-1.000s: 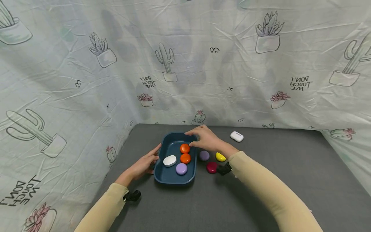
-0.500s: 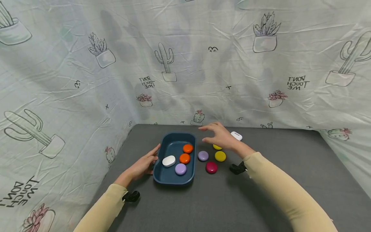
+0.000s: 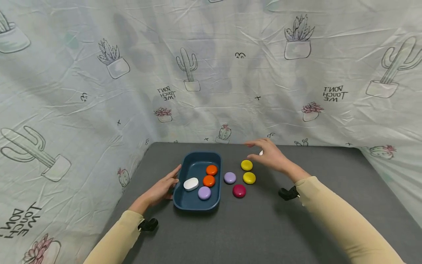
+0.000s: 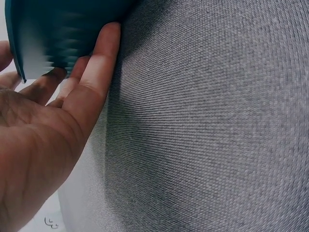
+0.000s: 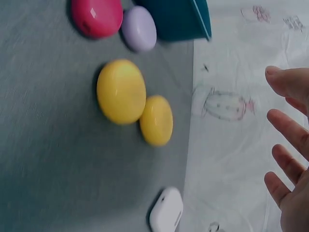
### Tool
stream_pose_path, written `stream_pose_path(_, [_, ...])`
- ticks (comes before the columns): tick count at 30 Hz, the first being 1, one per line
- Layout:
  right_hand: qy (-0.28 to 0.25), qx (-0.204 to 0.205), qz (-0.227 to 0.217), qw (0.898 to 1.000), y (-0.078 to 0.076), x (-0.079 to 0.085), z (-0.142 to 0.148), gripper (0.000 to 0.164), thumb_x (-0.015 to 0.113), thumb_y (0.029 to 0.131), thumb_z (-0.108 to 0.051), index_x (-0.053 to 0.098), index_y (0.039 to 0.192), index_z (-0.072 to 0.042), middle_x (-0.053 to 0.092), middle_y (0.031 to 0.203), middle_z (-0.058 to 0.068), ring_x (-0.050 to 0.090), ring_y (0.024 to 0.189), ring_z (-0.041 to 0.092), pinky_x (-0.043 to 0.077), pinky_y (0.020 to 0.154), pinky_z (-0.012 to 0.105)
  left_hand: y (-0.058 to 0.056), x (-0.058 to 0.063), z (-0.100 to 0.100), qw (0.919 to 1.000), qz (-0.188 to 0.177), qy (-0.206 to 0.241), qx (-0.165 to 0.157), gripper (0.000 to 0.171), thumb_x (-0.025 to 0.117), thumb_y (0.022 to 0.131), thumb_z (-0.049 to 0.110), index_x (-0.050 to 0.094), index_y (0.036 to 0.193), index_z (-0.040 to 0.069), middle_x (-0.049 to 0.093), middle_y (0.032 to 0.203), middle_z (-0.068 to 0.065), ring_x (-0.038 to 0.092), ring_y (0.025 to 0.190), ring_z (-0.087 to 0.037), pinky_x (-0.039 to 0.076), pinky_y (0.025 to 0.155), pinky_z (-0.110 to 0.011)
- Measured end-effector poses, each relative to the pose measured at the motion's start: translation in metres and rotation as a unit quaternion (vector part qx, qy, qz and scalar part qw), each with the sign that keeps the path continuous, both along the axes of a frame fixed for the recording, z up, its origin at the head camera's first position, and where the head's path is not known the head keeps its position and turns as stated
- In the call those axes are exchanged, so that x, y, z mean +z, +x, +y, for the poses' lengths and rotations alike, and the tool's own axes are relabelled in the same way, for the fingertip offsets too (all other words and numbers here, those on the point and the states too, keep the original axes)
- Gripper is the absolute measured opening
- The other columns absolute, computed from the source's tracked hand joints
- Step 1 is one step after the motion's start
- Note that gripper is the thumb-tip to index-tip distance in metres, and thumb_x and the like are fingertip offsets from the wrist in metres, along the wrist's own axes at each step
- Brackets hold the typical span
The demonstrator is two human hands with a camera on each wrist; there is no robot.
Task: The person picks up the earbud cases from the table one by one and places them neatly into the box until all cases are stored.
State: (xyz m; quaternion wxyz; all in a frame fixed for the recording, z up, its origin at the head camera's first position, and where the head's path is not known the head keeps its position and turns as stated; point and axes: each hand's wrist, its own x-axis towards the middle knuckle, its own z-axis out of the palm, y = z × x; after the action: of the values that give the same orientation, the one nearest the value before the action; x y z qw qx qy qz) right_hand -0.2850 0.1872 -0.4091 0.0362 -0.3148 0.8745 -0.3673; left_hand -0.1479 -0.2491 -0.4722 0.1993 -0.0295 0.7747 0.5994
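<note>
My left hand (image 3: 160, 190) is at the left side of a dark blue tray (image 3: 197, 208), its extended fingers (image 4: 99, 67) touching the outer wall. Inside the tray lie two orange round pieces (image 3: 209, 180), a lilac round piece (image 3: 204, 193) and a white rounded oblong piece (image 3: 191, 184). My right hand (image 3: 271, 155) hovers above the table with fingers spread and nothing held. Near it lie two yellow round pieces (image 5: 120, 92). A small white rounded object (image 5: 166, 210) is mostly covered by this hand in the head view.
On the dark grey table (image 3: 250, 234), a lilac round piece (image 3: 229, 178) and a crimson round piece (image 3: 239, 191) lie just right of the tray. A pale curtain (image 3: 211, 73) with printed cacti hangs behind and to the left.
My right hand has moved right, from over the tray's far right corner to beyond the yellow pieces. The farther orange piece has shifted slightly right. My left hand stays at the tray.
</note>
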Motion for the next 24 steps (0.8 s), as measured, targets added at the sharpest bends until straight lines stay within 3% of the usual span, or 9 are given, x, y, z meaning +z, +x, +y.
stream_pose_path(13, [0.037,-0.054,0.017,0.998,-0.008,-0.013,0.038,0.055,0.074,0.096,-0.026,0.057,0.147,-0.015,0.059,0.142,0.01,0.035,0.139,0.038,0.029,0.108,0.059,0.0,-0.002,0.001,0.9999,0.0,-0.015,0.008,0.062,0.039,0.111,0.024,0.014,0.163,0.045,0.021,0.166,-0.015,0.045,0.132,-0.039,0.053,0.083,-0.047])
stream_pose_path(24, [0.071,-0.095,0.021,0.993,-0.021,-0.033,0.057,0.057,0.074,0.096,-0.022,0.055,0.148,-0.011,0.062,0.135,0.018,0.034,0.138,0.046,0.024,0.108,0.066,0.0,-0.002,0.001,0.9999,0.005,-0.009,-0.002,0.061,0.037,0.112,0.023,0.013,0.163,0.046,0.017,0.168,-0.014,0.044,0.133,-0.038,0.054,0.083,-0.047])
